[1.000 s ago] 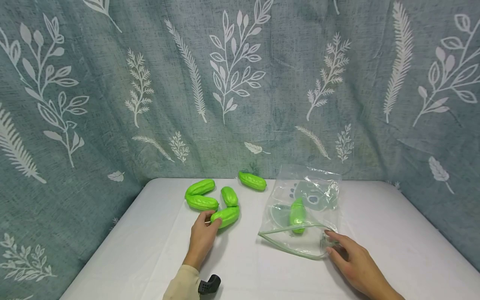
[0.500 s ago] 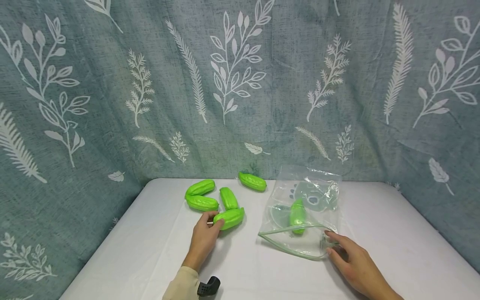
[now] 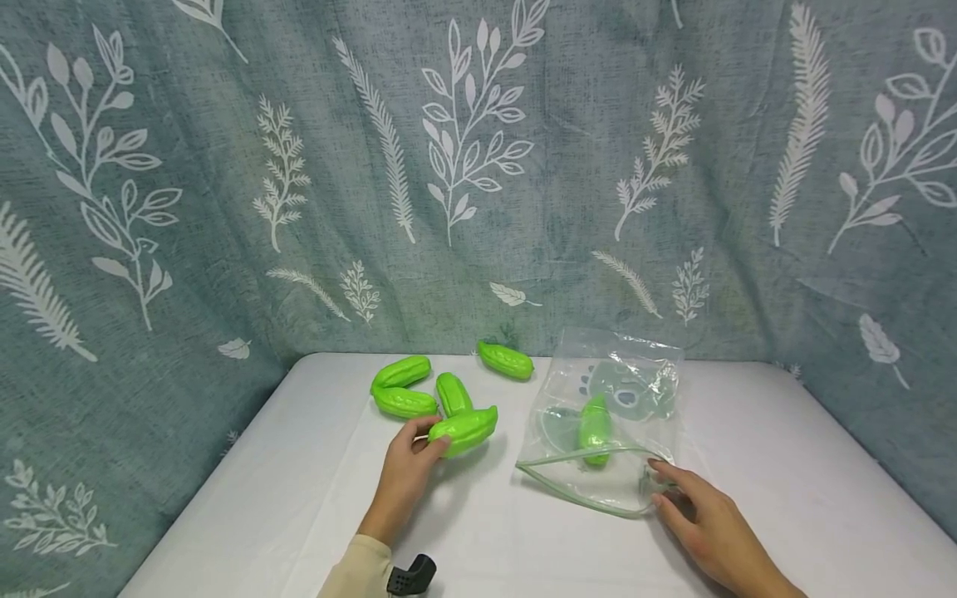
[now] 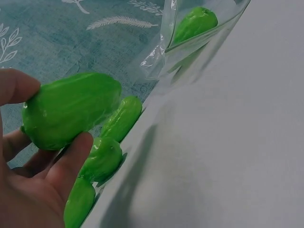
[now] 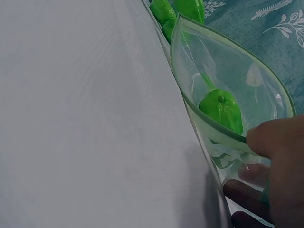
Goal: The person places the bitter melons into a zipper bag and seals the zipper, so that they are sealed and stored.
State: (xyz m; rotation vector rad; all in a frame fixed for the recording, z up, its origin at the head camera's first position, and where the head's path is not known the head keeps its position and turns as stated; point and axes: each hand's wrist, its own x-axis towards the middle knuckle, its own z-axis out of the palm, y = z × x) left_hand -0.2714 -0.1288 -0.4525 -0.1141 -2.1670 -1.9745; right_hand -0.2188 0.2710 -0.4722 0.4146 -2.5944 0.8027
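My left hand [image 3: 402,475] grips a bright green, ribbed bitter melon [image 3: 469,429] by one end, thumb and fingers around it. In the left wrist view the held melon [image 4: 71,109] is raised off the white tabletop. My right hand [image 3: 706,519] holds the right end of the mouth of a clear zip bag [image 3: 549,415] with a green rim. The bag lies with its mouth apart, as the right wrist view shows. Inside it rests one bitter melon [image 5: 222,110]. The right thumb [image 5: 266,137] lies over the rim, with other fingers below.
Two bitter melons [image 3: 404,403] lie touching at left. Another melon [image 3: 453,394] is just behind the held one, and one more melon [image 3: 506,360] sits near the back edge. A patterned curtain [image 3: 478,166] hangs behind and beside the white table [image 3: 299,498].
The left hand has lifted the bitter melon and moved it slightly right, away from the melon behind it. The right hand and bag have stayed put.
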